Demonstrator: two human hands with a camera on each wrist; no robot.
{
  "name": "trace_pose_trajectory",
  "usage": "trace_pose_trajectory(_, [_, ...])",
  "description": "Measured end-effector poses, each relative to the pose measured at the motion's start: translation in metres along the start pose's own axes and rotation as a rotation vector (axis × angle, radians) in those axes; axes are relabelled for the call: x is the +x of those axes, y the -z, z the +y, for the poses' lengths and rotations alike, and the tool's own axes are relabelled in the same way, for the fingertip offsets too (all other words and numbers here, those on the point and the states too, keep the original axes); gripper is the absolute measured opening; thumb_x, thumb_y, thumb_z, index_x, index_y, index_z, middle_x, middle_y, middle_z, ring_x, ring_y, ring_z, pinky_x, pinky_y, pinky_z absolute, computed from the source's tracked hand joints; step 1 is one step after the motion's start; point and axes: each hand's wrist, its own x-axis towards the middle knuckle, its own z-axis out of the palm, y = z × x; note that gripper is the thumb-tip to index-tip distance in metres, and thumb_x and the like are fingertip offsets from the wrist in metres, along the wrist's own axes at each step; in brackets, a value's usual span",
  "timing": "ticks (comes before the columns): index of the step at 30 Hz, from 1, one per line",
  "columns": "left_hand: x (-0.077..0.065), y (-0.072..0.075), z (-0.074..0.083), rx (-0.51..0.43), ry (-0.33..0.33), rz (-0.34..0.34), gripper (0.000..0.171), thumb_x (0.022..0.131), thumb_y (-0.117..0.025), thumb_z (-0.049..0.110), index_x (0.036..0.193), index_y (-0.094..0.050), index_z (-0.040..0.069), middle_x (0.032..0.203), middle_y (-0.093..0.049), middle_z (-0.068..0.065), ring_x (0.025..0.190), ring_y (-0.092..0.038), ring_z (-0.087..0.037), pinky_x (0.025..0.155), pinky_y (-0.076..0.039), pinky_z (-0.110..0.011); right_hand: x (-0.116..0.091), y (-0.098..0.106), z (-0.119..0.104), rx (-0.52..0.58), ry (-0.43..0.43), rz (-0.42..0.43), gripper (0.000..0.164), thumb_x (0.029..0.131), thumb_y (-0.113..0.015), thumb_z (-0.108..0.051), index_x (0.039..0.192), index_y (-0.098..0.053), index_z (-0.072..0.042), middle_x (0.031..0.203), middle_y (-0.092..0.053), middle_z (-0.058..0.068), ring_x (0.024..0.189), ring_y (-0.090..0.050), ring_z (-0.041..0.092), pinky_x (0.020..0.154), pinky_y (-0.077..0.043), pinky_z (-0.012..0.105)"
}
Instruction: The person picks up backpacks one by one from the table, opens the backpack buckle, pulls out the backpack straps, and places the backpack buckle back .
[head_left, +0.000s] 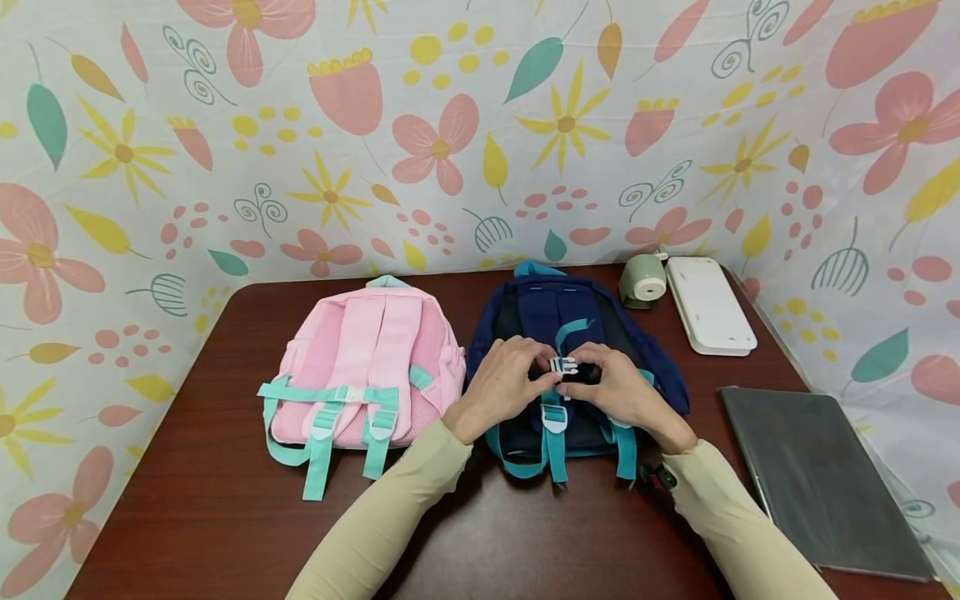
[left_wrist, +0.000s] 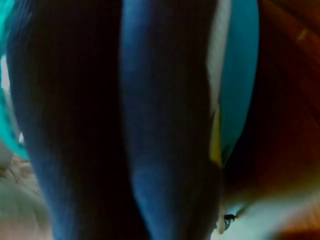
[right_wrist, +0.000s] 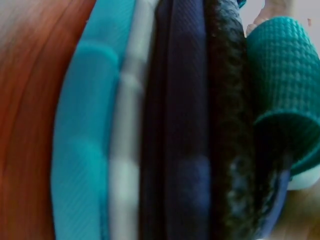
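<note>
A navy backpack point(head_left: 512, 312) lies on the table with its straps upward. Over its middle, a white side-release buckle point(head_left: 564, 366) sits between both hands. The left hand point(head_left: 501, 382) pinches the buckle's left end between thumb and fingers, while the right hand point(head_left: 621, 388) pinches its right end. Whether the two halves are fully locked cannot be told. Teal webbing straps point(head_left: 556, 450) hang from the bag's lower edge. The left wrist view has dark blue fabric point(left_wrist: 165, 125) close up; in the right wrist view a teal strap loop point(right_wrist: 282, 70) curves beside black mesh point(right_wrist: 227, 125).
A pink backpack point(head_left: 378, 333) with teal straps lies left of the navy one. Behind at the right are a small green device point(head_left: 643, 280) and a white case point(head_left: 711, 304). A dark grey flat panel point(head_left: 817, 475) lies along the right edge of the brown table point(head_left: 217, 467).
</note>
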Motion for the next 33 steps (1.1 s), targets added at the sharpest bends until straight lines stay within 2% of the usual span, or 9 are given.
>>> trace_pose_trajectory(5, [0.000,0.004,-0.001,-0.023,0.004,0.019,0.025,0.102,-0.079,0.027,0.118,-0.079,0.008,0.103,-0.079,-0.003,0.101,-0.070,-0.021,0.096,-0.054,-0.042,0.000,0.001,-0.002,-0.006,0.005,0.000,0.022,0.095,-0.086,-0.018,0.115,-0.080,-0.009,0.118,-0.075,0.009,0.100,-0.060,0.022,0.081,-0.047,0.030])
trace_pose_trajectory(11, [0.000,0.008,-0.002,-0.031,0.006,0.046,0.025,0.102,-0.080,0.027,0.116,-0.079,0.006,0.104,-0.079,-0.005,0.102,-0.070,-0.021,0.094,-0.054,-0.041,0.003,0.001,-0.004,0.041,-0.006,0.052,0.028,0.096,-0.085,-0.017,0.122,-0.079,-0.009,0.121,-0.076,0.009,0.101,-0.063,0.024,0.081,-0.051,0.028])
trace_pose_trajectory(18, [0.001,0.013,-0.002,-0.044,0.011,0.061,0.028,0.102,-0.080,0.028,0.119,-0.079,0.006,0.103,-0.079,-0.006,0.100,-0.070,-0.023,0.093,-0.053,-0.041,0.003,0.001,-0.008,0.032,-0.023,0.078,0.021,0.097,-0.084,-0.017,0.115,-0.081,-0.007,0.122,-0.077,0.015,0.101,-0.065,0.026,0.079,-0.051,0.025])
trace_pose_trajectory(23, [0.001,0.016,-0.003,-0.036,0.008,0.080,0.027,0.102,-0.080,0.028,0.119,-0.079,0.008,0.101,-0.079,-0.005,0.099,-0.069,-0.022,0.093,-0.052,-0.040,0.003,0.000,-0.009,-0.012,-0.008,0.059,0.014,0.096,-0.085,-0.018,0.108,-0.082,-0.010,0.113,-0.078,0.011,0.100,-0.066,0.024,0.078,-0.051,0.026])
trace_pose_trajectory(27, [0.001,0.019,-0.004,-0.048,0.007,0.085,0.025,0.102,-0.080,0.026,0.119,-0.079,0.008,0.101,-0.078,-0.006,0.099,-0.069,-0.022,0.092,-0.052,-0.040,0.004,0.001,-0.010,-0.034,0.012,0.040,0.017,0.095,-0.085,-0.017,0.110,-0.081,-0.010,0.110,-0.079,0.009,0.098,-0.068,0.021,0.077,-0.052,0.026])
trace_pose_trajectory(33, [0.002,0.020,-0.005,-0.076,0.020,0.082,0.025,0.101,-0.081,0.025,0.118,-0.079,0.007,0.101,-0.078,-0.007,0.100,-0.069,-0.024,0.094,-0.053,-0.043,0.008,0.003,-0.015,0.064,-0.030,0.050,0.035,0.099,-0.082,-0.017,0.130,-0.075,-0.003,0.115,-0.079,0.016,0.072,-0.062,0.014,0.064,-0.051,0.025])
